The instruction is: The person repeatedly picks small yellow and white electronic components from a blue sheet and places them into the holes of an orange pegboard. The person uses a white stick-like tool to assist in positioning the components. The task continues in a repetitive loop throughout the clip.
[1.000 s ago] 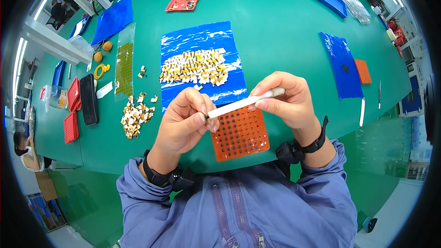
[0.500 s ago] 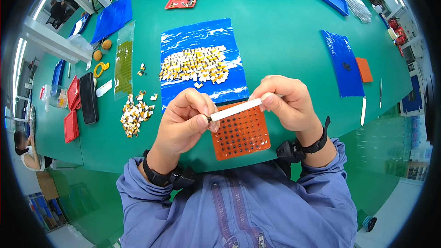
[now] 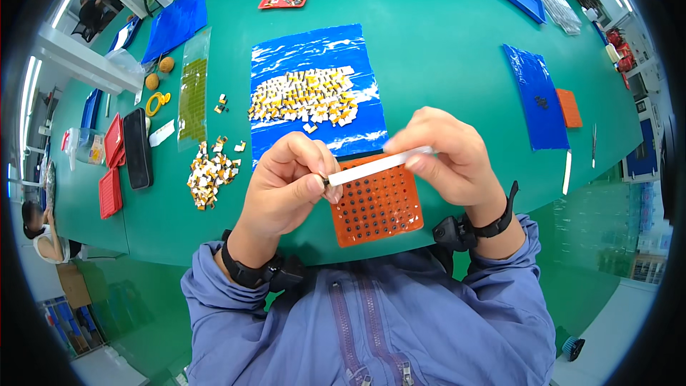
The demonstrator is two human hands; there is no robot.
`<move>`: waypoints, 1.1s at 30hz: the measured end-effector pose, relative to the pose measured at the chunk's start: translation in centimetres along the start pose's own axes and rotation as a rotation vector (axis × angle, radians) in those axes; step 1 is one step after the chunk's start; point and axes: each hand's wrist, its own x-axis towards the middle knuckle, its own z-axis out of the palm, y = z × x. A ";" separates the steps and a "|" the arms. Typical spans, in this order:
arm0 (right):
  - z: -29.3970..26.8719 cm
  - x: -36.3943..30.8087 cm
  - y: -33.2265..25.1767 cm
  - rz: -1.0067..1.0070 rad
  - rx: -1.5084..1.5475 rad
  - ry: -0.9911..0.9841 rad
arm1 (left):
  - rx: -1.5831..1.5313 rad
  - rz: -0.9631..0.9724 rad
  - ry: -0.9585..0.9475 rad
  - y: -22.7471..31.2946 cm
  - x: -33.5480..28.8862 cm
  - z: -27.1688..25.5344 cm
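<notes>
My left hand pinches a small dark part between thumb and fingers, at the left end of a flat white strip. The strip runs slightly upward to my right hand, whose thumb and fingers are closed on its other end. Both hands are over an orange tray with rows of small dark pieces in it. Just beyond lies a blue sheet bearing a pile of small white and yellow pieces.
Left of my hands is a loose heap of white and yellow pieces. Farther left are a black case, red trays and yellow scissors. At right lie a blue sheet, an orange block and tweezers.
My right hand has shifted slightly on the strip, its fingers lifting a little and blurring. My left hand keeps its pinch in nearly the same place.
</notes>
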 end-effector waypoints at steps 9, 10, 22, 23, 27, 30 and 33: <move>0.4 0.1 0.3 -0.093 -0.066 0.041 | -0.001 -0.004 -0.003 0.1 0.0 -0.1; -0.1 -0.1 0.2 -0.064 -0.091 -0.011 | 0.003 -0.003 0.002 0.1 0.0 -0.2; 0.4 0.1 -0.2 -0.047 -0.041 0.070 | 0.002 -0.005 -0.005 0.1 0.1 -0.3; 0.4 0.0 -0.1 -0.060 -0.039 0.059 | 0.009 -0.007 -0.012 0.1 0.0 -0.3; 0.0 0.0 -0.3 0.020 -0.103 0.006 | 0.040 -0.008 -0.013 0.1 0.0 -0.3; -0.2 -0.1 -0.6 0.080 -0.095 -0.015 | 0.087 0.004 0.009 0.2 0.0 -0.2; 0.0 -0.3 -0.7 0.130 -0.037 0.046 | 0.168 0.039 0.079 0.3 0.1 -0.1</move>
